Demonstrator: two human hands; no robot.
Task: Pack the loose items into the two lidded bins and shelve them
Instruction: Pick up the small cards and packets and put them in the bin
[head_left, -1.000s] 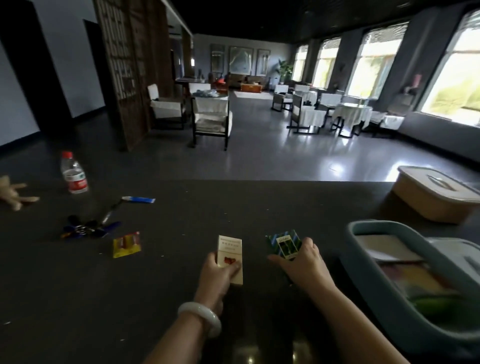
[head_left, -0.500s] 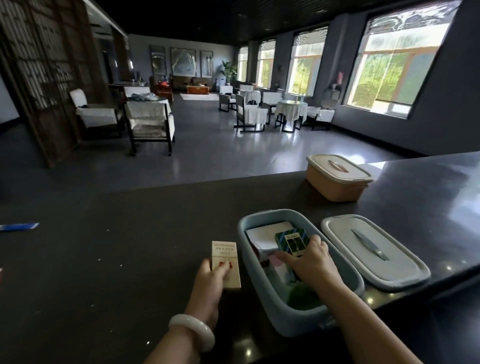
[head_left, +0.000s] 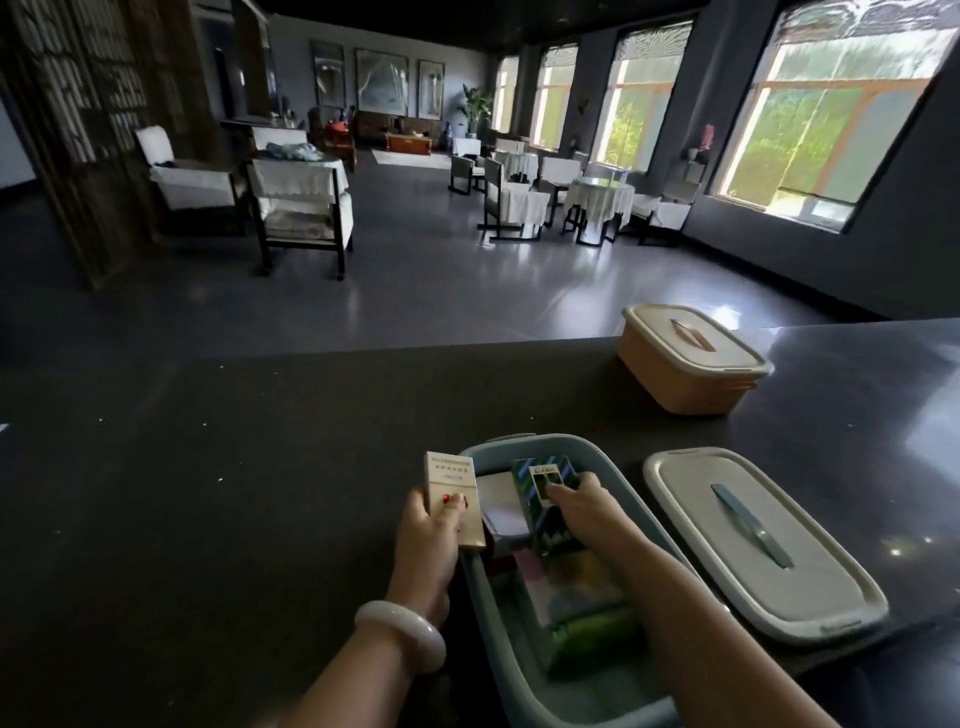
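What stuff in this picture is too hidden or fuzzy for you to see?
All in the head view:
1. What is inside the orange bin: its lid is on.
2. The blue bin's near end: cut off by the bottom edge.
3. Things low in the blue bin: covered by the right hand and the green box it holds, and blurred.
4. The print on the cream box in the left hand: too small.

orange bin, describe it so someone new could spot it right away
On the dark counter, look past the open blue bin and its loose lid, toward the far edge. The orange bin stands alone there, the only one lidded.
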